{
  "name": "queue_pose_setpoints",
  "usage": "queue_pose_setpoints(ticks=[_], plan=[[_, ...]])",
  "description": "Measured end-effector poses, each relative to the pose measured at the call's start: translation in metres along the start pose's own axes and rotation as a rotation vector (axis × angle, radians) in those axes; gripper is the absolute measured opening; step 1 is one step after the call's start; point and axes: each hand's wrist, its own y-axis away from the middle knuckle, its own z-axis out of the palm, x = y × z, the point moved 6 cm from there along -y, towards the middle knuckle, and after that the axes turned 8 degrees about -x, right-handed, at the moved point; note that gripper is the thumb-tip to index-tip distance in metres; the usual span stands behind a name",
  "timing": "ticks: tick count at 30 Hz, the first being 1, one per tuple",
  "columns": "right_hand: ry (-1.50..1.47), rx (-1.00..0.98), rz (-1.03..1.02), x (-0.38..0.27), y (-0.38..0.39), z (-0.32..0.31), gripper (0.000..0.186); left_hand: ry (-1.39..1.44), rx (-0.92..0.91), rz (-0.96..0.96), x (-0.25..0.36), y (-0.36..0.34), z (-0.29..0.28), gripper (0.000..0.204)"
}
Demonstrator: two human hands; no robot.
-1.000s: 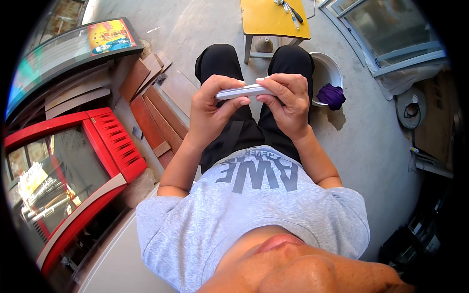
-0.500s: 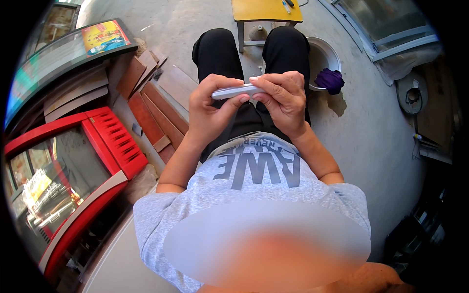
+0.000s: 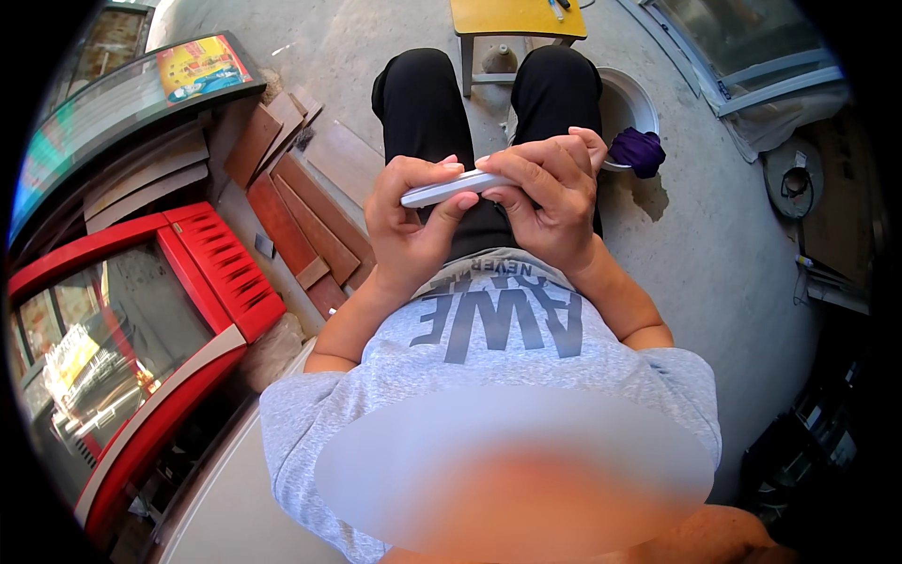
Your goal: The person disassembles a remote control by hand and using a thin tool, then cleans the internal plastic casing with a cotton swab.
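Note:
I sit with black trousers and a grey shirt, holding a thin, flat silver-white device (image 3: 440, 191) edge-on above my lap. My left hand (image 3: 411, 226) grips its left half, thumb across the lower face. My right hand (image 3: 548, 193) holds its right end, fingers curled over the top. Both hands touch each other near the device's middle. Its faces are hidden from view.
A yellow stool (image 3: 512, 21) with tools stands past my knees. A white basin (image 3: 631, 110) with a purple cloth (image 3: 638, 151) sits at my right. Brown wooden boards (image 3: 303, 226) lie on the floor at left, beside a red-framed glass cabinet (image 3: 141, 320). Concrete floor stretches right.
Both hands with the device have come a little nearer to my body and lower in view; the device now tilts slightly, left end down.

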Motion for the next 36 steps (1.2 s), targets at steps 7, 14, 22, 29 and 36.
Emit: queue_pose_setpoints(ticks=[7, 14, 22, 29, 36], plan=[[-0.116, -0.091, 0.067, 0.035, 0.002, 0.037, 0.03, 0.197, 0.065, -0.288, -0.053, 0.012, -0.009, 0.022], [-0.68, -0.139, 0.308, 0.065, 0.007, 0.031, 0.04, 0.252, 0.061, -0.092, -0.043, 0.006, -0.022, 0.022], [-0.759, -0.028, 0.256, 0.061, 0.012, 0.028, 0.036, 0.188, -0.05, -0.253, -0.04, -0.008, -0.032, 0.027], [-0.645, -0.194, 0.244, 0.043, 0.002, 0.022, 0.037, -0.013, -0.136, -0.195, -0.034, -0.01, -0.027, 0.027], [-0.493, -0.04, 0.172, 0.039, 0.0, 0.017, 0.038, -0.166, -0.14, -0.106, -0.021, -0.009, -0.017, 0.032]])
